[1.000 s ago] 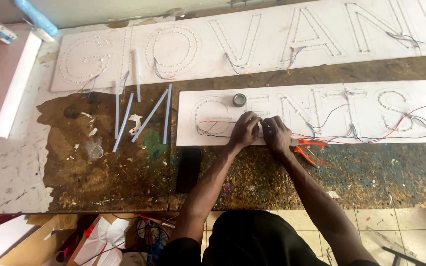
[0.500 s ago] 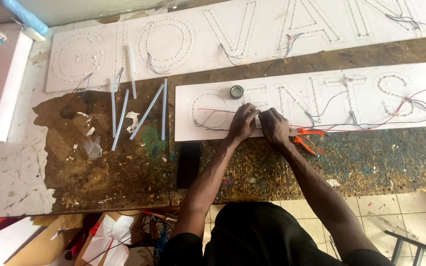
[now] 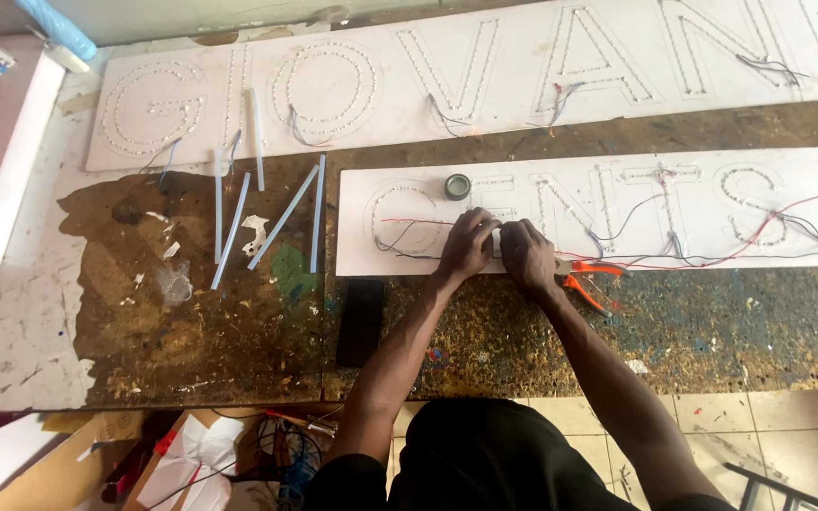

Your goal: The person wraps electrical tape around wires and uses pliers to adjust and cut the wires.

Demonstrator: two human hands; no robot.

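Note:
My left hand (image 3: 469,244) and my right hand (image 3: 527,254) meet fingertip to fingertip on the near white sign board (image 3: 693,241). The board has letter outlines made of small dotted lights. Both hands pinch thin wiring between them, and what lies under the fingers is hidden. A red wire (image 3: 418,222) runs from the left hand across the first letter. More red and black wires (image 3: 759,237) trail to the right along the board.
A small tape roll (image 3: 457,185) stands just beyond my hands. Orange pliers (image 3: 589,279) lie by my right wrist. A second lettered board (image 3: 523,66) lies farther back. Pale strips (image 3: 267,218) and a black block (image 3: 362,322) rest on the paint-stained bench at left.
My hands stay together at the same spot on the near board, fingers shifting only slightly. The view has drifted a little with my head.

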